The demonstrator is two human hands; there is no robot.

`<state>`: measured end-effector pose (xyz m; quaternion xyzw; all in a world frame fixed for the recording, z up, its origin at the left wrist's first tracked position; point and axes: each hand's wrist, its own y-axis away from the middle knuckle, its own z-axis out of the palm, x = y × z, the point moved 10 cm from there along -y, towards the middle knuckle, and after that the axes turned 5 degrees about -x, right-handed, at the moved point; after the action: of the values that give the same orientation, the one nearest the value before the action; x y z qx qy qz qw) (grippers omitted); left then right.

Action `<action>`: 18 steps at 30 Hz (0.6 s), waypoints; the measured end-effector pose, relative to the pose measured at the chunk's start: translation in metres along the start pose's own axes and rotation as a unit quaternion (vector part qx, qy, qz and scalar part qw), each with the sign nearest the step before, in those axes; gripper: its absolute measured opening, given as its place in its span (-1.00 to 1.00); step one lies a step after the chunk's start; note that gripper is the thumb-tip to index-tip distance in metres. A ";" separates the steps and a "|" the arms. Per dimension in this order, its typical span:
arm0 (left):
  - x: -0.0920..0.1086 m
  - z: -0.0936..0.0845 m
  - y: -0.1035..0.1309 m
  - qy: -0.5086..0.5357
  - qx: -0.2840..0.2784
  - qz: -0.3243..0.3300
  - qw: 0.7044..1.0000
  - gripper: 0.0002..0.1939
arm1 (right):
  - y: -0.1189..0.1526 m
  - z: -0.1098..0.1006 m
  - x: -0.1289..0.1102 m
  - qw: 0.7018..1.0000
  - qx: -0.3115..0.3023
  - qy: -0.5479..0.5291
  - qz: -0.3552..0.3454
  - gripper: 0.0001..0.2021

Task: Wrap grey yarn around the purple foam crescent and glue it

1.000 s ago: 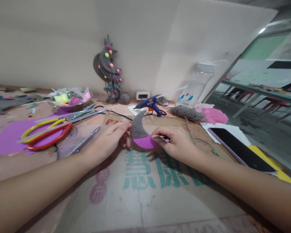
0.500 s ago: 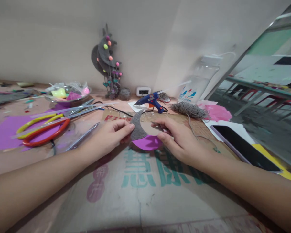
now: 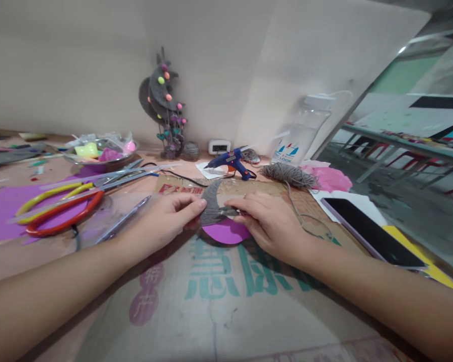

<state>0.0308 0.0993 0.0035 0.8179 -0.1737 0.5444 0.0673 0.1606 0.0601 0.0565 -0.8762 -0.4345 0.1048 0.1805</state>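
Observation:
A crescent lies before me, its upper part wrapped in grey yarn and its lower part bare purple card. My left hand pinches the left edge of the wrapped part between thumb and fingers. My right hand is closed at the crescent's inner side, fingers around a thin greyish piece that looks like yarn and reaches the wrapped part. Its far end is hidden in the fingers. Behind the right hand a strand runs from a grey yarn skein.
A blue glue gun lies behind the crescent, by a small clock. Scissors and a pen lie left, with a bowl behind. A bottle and phone are right. Printed cardboard covers the table.
My right hand has moved left over the crescent's inner opening, bringing the greyish piece against the wrapped part. The left hand keeps its pinch. The whole view has shifted slightly.

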 end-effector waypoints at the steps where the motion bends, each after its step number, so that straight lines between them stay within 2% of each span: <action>1: 0.000 0.000 0.000 -0.004 0.000 -0.001 1.000 -0.58 | 0.000 0.000 -0.003 1.000 0.003 0.008 -0.011 -0.75; 6: 0.001 0.000 0.000 -0.023 -0.008 -0.016 1.000 -0.58 | -0.001 -0.002 -0.015 0.998 0.018 0.036 -0.038 -0.77; 10: -0.001 -0.001 0.000 -0.013 -0.004 -0.025 1.000 -0.61 | -0.002 0.003 -0.013 0.999 -0.002 0.032 -0.016 -0.78; 18: -0.004 0.009 -0.003 0.095 -0.045 -0.003 0.994 -0.65 | 0.001 0.003 -0.001 1.000 0.007 0.002 0.026 -0.79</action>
<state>0.0378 0.1004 -0.0037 0.7593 -0.1884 0.6110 0.1214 0.1597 0.0597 0.0538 -0.8859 -0.4108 0.1107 0.1846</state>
